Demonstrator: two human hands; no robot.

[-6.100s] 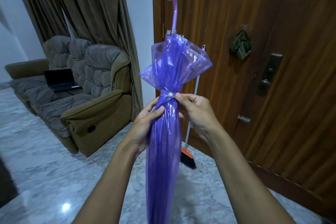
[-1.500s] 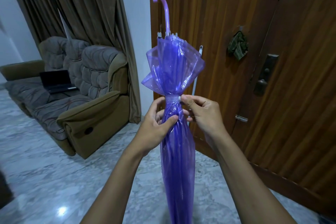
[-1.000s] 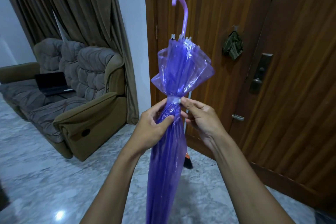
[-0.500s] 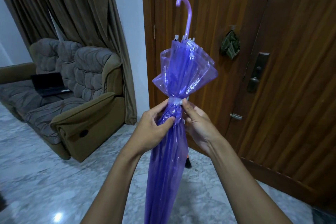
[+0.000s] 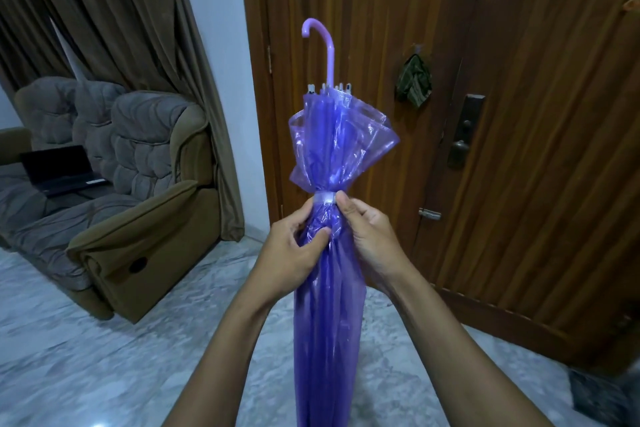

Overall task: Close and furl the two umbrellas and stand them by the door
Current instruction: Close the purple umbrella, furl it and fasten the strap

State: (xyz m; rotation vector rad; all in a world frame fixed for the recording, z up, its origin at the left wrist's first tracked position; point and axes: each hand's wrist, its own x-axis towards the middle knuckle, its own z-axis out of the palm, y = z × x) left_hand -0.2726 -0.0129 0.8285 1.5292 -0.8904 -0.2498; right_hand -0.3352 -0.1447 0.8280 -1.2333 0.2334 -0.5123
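Observation:
A translucent purple umbrella (image 5: 337,149) is held upright in front of me, its hooked handle pointing up. It is closed and furled, with a pale strap (image 5: 323,198) wound round the canopy. My left hand (image 5: 294,250) grips the folded canopy just under the strap. My right hand (image 5: 369,239) holds the other side, its fingertips on the strap. The umbrella's lower end runs out of view at the bottom. Behind it stands the brown wooden door (image 5: 519,149). No second umbrella is in view.
A brown-grey sofa (image 5: 114,191) with a black laptop (image 5: 59,170) on it stands at the left, under brown curtains (image 5: 114,21). The floor (image 5: 104,340) is grey marble. A dark object (image 5: 602,395) lies at the bottom right.
The umbrella has shifted a little from side to side in my hands, and the hooked handle has turned. Both hands have stayed at the strap. The view has drifted slightly.

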